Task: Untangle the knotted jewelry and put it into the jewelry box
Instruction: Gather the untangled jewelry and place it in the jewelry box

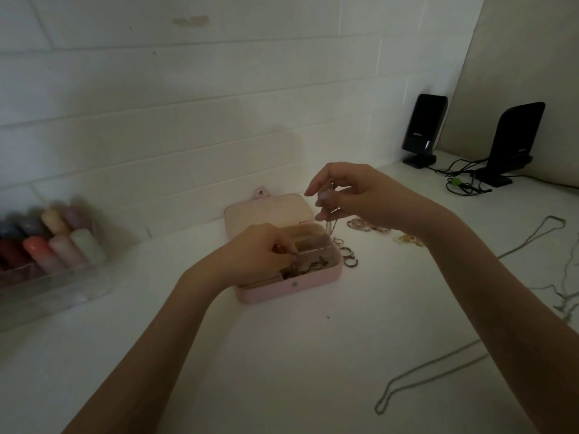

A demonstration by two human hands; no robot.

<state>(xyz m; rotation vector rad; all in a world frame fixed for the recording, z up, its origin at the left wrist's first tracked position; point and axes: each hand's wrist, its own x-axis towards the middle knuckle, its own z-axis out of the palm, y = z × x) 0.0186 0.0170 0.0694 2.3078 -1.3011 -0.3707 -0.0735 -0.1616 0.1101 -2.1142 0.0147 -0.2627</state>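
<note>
Loose chain [438, 374]: lies near right on the counter, waiting.
Left hand [260, 250]: fingers curled into the open jewelry box [316, 278], pinching jewelry there; seat it gently.
Right hand [351, 195]: pinches a thin chain [329, 225] dangling over the box's far right corner; lower slowly, avoiding re-knotting.

Lay directly on a white countertop [282, 355]: open pink jewelry box [283, 285] mid-surface; hoop earrings [346, 253] just right of it; silver chains [470, 355] well right; clear case of coloured tubes [53, 261] far left; two black speakers [424, 130] behind-right, cables [463, 180] alongside.
</note>
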